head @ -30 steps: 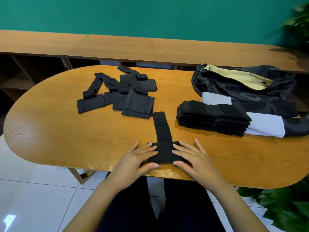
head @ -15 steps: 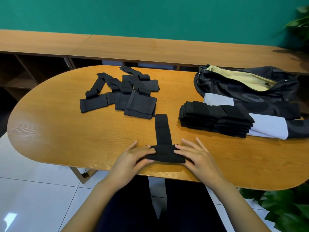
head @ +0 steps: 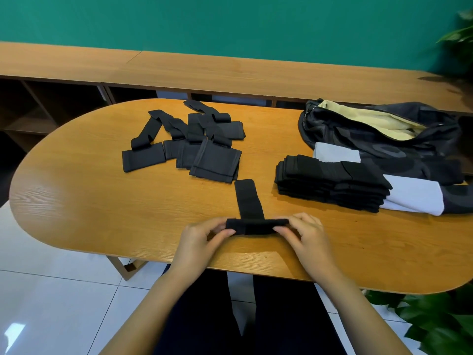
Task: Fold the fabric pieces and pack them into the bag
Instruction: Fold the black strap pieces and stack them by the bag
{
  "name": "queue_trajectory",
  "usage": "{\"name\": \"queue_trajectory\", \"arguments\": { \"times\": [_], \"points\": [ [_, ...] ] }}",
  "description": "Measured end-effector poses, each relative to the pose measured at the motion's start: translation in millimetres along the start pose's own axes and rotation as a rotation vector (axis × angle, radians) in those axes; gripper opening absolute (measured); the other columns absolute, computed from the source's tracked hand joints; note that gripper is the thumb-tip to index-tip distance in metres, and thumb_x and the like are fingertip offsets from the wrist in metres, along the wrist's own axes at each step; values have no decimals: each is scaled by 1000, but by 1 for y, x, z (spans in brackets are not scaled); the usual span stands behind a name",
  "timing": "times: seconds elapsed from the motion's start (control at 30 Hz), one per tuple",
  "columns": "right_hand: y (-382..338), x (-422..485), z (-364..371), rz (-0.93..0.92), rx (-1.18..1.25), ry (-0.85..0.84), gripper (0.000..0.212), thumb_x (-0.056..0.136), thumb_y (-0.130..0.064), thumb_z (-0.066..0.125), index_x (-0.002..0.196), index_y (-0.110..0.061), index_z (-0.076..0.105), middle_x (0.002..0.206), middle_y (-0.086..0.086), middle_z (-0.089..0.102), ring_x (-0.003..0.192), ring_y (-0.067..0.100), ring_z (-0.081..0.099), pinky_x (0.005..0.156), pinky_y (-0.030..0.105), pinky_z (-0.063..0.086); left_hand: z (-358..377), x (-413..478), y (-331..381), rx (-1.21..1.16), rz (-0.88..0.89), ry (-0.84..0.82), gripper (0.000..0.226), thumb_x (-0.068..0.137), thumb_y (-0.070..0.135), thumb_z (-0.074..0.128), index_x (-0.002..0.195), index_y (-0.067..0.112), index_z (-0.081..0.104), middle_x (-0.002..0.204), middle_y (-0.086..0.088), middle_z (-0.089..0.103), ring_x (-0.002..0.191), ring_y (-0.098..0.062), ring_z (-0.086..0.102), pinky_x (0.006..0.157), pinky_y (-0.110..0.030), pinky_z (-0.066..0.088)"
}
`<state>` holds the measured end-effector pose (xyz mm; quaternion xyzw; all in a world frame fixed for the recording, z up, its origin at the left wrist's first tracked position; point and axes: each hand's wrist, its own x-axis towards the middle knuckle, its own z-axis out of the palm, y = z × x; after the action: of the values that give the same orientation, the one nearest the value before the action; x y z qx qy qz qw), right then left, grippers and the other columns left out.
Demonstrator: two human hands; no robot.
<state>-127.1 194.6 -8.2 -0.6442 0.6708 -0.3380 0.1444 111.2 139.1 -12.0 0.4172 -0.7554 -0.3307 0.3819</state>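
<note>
There is one table (head: 102, 213), one bag (head: 371, 134) and two plants, one (head: 458, 44) far right and one (head: 440, 319) near right. Two hands, the left hand (head: 198, 239) and the right hand (head: 304, 237), pinch one piece (head: 256, 226). One stack (head: 330, 183) holds folded pieces too dark to count, and one heap (head: 204, 149) holds roughly six, overlapping too much for an exact number.
</note>
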Motion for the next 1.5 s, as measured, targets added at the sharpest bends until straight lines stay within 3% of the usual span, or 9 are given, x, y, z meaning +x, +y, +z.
{"name": "queue_trajectory", "arguments": {
  "times": [0.2,0.37,0.57,0.67,0.73,0.87,0.97,1.3,1.5],
  "points": [
    [-4,6,11,136,38,85,59,77,-68,42,118,-32,66,86,-15,63,98,15,52,79,24,37,10,3,2,-19,-119,102,63,80,15,76,134,22,45,79,14,69,80,4,65,80,-2,42],
    [-7,13,18,187,-9,83,45,84,-55,57,119,-29,66,69,-18,60,84,10,55,86,41,49,9,4,-1,70,-112,86,70,80,22,75,142,22,40,75,15,67,83,1,64,84,-2,41],
    [-6,10,19,206,-61,100,32,86,-42,67,115,-28,68,71,-17,59,86,9,54,91,38,44,9,5,-10,163,-107,42,64,81,47,65,140,28,47,76,16,63,80,-3,61,90,-46,50],
    [-6,7,14,162,-122,108,37,88,-48,61,119,-29,65,85,-18,57,92,8,48,91,36,41,11,5,-10,238,-38,41,61,84,56,58,136,24,54,85,15,60,86,-3,55,89,-45,49],
    [-7,6,10,96,-162,30,53,91,-61,46,132,-30,56,115,-19,56,114,6,44,101,32,33,12,5,-6,275,23,-12,59,88,57,48,136,23,54,108,11,62,104,-5,52,97,-41,45],
    [-8,5,7,-114,-308,-281,70,90,-75,9,149,-43,27,155,-26,14,146,-4,-5,119,34,-5,14,8,-2,335,95,-288,68,91,65,38,149,29,35,157,15,26,145,4,13,120,-33,11],
    [-2,3,10,-117,-373,-412,71,87,-75,0,151,-48,17,158,-27,-1,145,-1,-20,118,41,-19,17,8,-6,416,93,-423,71,90,67,34,152,33,26,160,19,11,145,8,-5,122,-37,-5],
    [-1,9,3,-104,-361,-527,84,74,-90,2,148,-52,12,156,-28,-4,144,-2,-22,116,41,-22,10,11,-6,513,100,-479,78,83,73,41,151,37,26,159,21,11,146,6,1,121,-37,-12],
    [-3,9,-7,-168,-368,-547,85,76,-86,27,151,-46,21,158,-24,6,145,-7,-9,115,34,-24,7,10,-1,548,132,-449,76,85,78,23,149,37,34,156,21,17,145,6,9,120,-33,-12]
  ]
}}
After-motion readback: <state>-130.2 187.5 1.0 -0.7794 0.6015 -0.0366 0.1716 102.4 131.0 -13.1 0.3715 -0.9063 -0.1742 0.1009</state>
